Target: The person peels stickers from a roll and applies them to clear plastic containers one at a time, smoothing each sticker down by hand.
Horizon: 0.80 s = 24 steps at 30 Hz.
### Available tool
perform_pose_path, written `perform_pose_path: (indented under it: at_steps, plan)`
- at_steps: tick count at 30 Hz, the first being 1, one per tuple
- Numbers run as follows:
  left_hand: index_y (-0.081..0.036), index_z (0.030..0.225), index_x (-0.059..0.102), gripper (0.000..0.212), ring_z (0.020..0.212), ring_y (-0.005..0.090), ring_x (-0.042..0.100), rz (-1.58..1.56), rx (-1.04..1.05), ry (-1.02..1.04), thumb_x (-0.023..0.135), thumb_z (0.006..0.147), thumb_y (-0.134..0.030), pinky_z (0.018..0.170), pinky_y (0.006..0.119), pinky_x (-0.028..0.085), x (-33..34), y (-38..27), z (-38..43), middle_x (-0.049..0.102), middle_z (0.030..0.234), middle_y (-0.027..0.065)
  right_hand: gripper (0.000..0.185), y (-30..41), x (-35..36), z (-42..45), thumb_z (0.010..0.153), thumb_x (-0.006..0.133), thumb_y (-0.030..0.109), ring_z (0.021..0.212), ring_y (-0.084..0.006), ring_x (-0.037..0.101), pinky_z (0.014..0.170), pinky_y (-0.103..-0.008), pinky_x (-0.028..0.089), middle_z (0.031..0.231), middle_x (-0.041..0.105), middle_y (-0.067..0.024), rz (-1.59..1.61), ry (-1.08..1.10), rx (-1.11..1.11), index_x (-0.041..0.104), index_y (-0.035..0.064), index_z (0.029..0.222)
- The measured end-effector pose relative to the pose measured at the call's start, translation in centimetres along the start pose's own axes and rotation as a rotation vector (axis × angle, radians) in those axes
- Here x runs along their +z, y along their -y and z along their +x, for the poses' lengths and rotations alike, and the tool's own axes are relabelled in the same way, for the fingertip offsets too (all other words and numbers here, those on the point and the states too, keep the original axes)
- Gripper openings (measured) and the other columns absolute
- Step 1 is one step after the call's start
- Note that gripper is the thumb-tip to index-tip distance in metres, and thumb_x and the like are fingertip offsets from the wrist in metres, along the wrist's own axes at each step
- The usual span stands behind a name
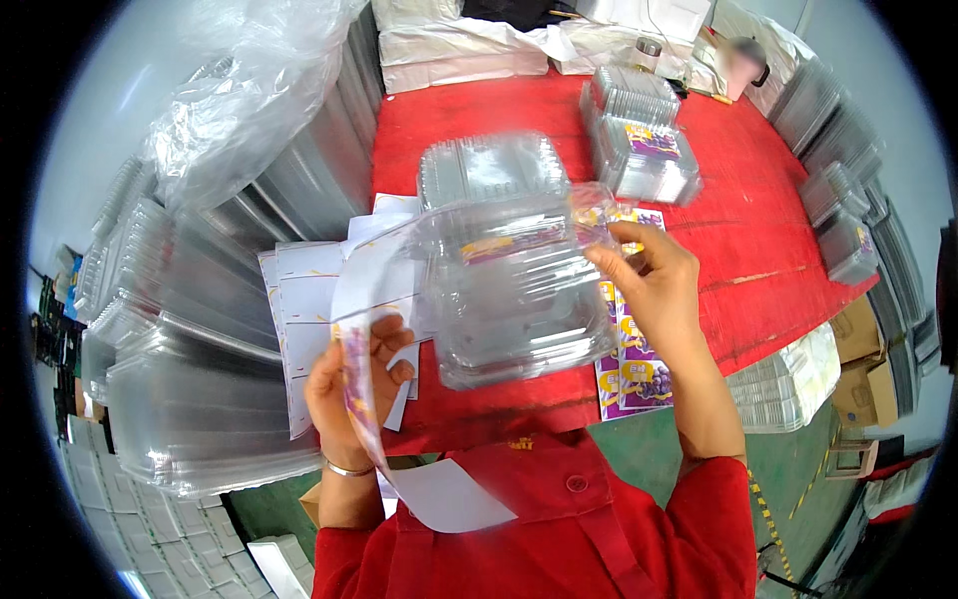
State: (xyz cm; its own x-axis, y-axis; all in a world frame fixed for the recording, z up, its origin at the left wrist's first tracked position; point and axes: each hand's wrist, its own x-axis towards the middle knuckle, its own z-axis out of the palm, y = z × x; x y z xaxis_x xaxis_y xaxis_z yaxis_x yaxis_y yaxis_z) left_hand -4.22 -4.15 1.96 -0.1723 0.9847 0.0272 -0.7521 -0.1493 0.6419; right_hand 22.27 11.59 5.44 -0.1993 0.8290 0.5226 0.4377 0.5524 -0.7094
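My left hand (359,382) holds a curled strip of printed sticker sheet (355,367), its white backing hanging down over my red apron. At the upper right corner of an open clear plastic clamshell box (524,314), the thumb and fingers of my right hand (644,269) pinch a purple and yellow label (595,213). The box lies in front of me, its raised lid somewhat blurred. Whether the label is stuck to the box, I cannot tell. Behind it stands a stack of clear clamshell boxes (490,168). Purple grape-print sticker sheets (645,382) lie under my right forearm.
White sheets (307,299) lie on the red table (748,262) at the left. Tall stacks of clear plastic boxes (217,299) line the left side. Labelled boxes (647,157) stand at the back right, near a jar (646,54). More stacks (838,202) line the right edge.
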Motion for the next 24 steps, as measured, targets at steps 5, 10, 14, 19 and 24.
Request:
perform_pose_path:
  at_steps: [5, 10, 14, 19, 24]
  plan:
    - [0.003, 0.117, 0.051, 0.037, 0.088, 0.0182, 0.065, 0.233, -0.08, -0.135, 0.052, 0.091, -0.024, 0.077, 0.031, 0.053, 3.9, 0.5, 0.0, 0.064, 0.104, 0.0136, 0.029, -0.2, 0.3, 2.0, 0.077, 0.074, 0.025, 0.063, -0.0225, 0.063, 0.056, -0.0308, 0.049, 0.077, 0.066, -0.014, -0.005, -0.037, 0.061, 0.066, -0.0013, 0.085]
    - [-0.002, 0.11, 0.058, 0.024, 0.085, 0.0059, 0.06, 0.322, -0.059, -0.001, 0.05, 0.096, -0.02, 0.072, 0.021, 0.049, 5.4, 1.8, 2.1, 0.064, 0.099, 0.0035, 0.028, 3.5, -1.4, 1.0, 0.08, 0.07, 0.022, 0.062, -0.0188, 0.062, 0.053, -0.0289, 0.047, 0.078, 0.065, -0.0115, -0.523, -0.129, -0.2, 0.064, 0.0011, 0.098]
    - [-0.001, 0.108, 0.059, 0.025, 0.084, 0.0055, 0.06, 0.358, -0.043, 0.035, 0.049, 0.096, -0.022, 0.072, 0.021, 0.049, 5.4, 2.4, 2.7, 0.064, 0.098, 0.0028, 0.05, 7.1, -1.0, -1.4, 0.079, 0.072, 0.021, 0.063, -0.0158, 0.062, 0.053, -0.0266, 0.046, 0.074, 0.064, -0.0079, 0.251, 0.133, 0.008, 0.054, 0.0062, 0.123]
    - [-0.001, 0.12, 0.052, 0.034, 0.096, 0.012, 0.06, 0.207, -0.125, 0.241, 0.059, 0.09, -0.015, 0.084, 0.027, 0.05, 4.6, 2.3, 3.2, 0.061, 0.111, 0.0074, 0.044, 6.3, 1.7, -0.1, 0.085, 0.064, 0.003, 0.085, -0.0074, 0.057, 0.07, -0.0218, 0.049, 0.099, 0.062, -0.0035, 0.695, 0.207, 0.152, 0.048, 0.0026, 0.126]
    - [0.002, 0.118, 0.053, 0.032, 0.099, 0.0113, 0.058, 0.359, -0.09, 0.245, 0.06, 0.088, -0.007, 0.086, 0.028, 0.048, 4.9, 2.4, 3.3, 0.061, 0.11, 0.0077, 0.027, 6.4, 0.7, 0.8, 0.077, 0.071, 0.014, 0.074, -0.0218, 0.059, 0.062, -0.0337, 0.046, 0.089, 0.062, -0.0096, -0.112, 0.063, -0.136, 0.064, 0.0053, 0.101]
